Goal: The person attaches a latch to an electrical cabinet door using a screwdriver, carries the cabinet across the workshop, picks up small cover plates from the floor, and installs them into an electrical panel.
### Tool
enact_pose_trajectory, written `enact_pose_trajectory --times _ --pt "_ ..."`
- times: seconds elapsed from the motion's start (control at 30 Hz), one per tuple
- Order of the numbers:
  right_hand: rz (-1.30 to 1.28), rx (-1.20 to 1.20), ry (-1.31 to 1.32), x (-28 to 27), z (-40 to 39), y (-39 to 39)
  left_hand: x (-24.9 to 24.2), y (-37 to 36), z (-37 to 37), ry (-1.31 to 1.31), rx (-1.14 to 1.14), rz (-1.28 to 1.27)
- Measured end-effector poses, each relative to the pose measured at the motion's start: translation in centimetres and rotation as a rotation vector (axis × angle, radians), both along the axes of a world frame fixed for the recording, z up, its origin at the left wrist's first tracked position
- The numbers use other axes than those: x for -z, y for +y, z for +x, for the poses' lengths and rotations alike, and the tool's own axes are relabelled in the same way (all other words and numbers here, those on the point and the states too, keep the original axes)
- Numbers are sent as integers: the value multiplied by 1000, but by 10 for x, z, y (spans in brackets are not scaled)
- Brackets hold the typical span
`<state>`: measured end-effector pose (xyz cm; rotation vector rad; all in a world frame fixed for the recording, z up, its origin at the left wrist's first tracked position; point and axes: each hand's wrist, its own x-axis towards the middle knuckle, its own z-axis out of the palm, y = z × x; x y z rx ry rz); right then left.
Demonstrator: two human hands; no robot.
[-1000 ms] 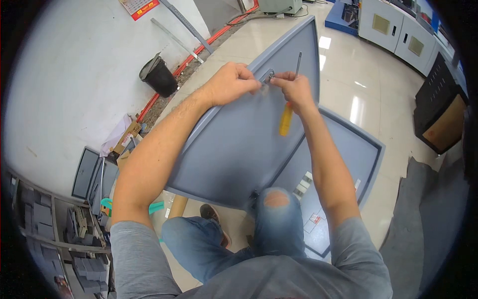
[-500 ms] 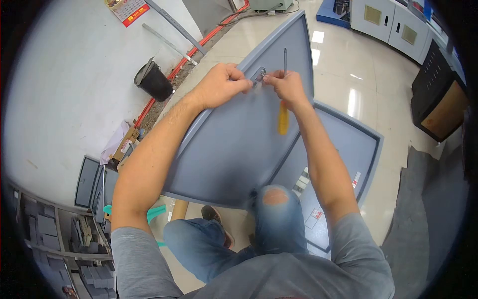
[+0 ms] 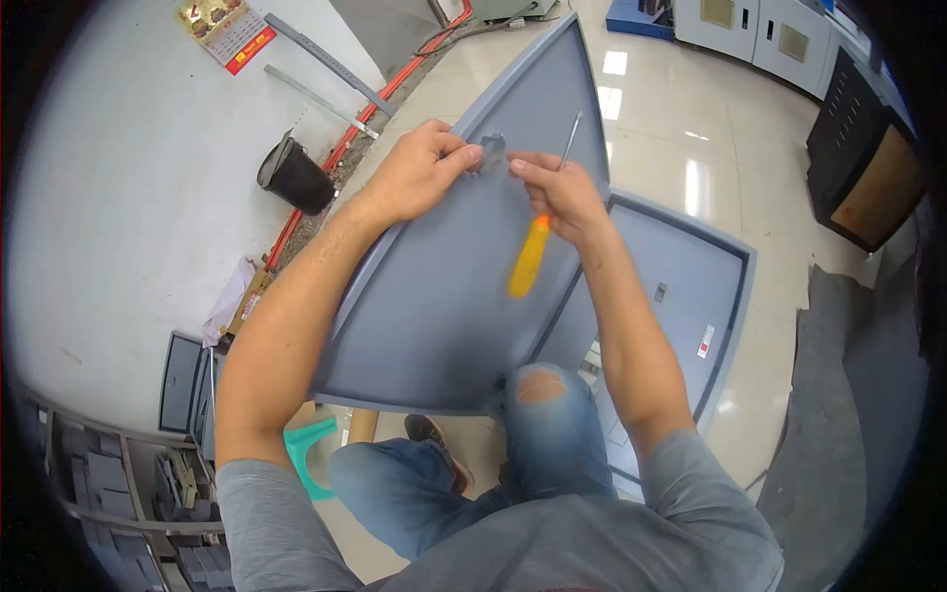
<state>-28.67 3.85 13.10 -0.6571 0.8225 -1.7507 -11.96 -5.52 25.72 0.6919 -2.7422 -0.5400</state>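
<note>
A large grey metal panel [image 3: 444,286] with raised edges stands tilted in front of my knees. Near its upper left edge is a small metal fitting [image 3: 492,148], partly blurred. My left hand [image 3: 424,170] is closed at that fitting, its thumb and index finger pinched on something too small to make out. Just right of the fitting, my right hand [image 3: 560,192] holds a screwdriver with a yellow handle [image 3: 530,259]; the handle hangs below the palm and the shaft points up between the fingers.
A grey enclosure [image 3: 725,247] lies right of the panel. A black bucket [image 3: 296,176] stands by the wall at left. A teal stool [image 3: 308,456] is near my left leg. A black cabinet [image 3: 868,148] and grey sheet [image 3: 819,395] are at right.
My right hand has moved slightly away from the fitting, and the screwdriver has tilted, its handle swinging left. My left hand stays near the fitting. The whole view has shifted a little.
</note>
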Motion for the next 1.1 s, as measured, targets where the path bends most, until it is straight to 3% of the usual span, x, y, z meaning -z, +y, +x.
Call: enact_pose_trajectory --times 0.33,0.53,0.77,1.1 --pt "-56 -53 -211 9 -5 -3 -4 33 -33 -74 19 -286" --pt "76 12 -12 9 -10 -3 -8 42 -48 -319 -45 -468" --pt "81 130 -70 15 1 -18 -4 30 -48 -340 -33 -541" --pt "38 85 -149 20 0 -18 -4 33 -52 -401 -61 -590"
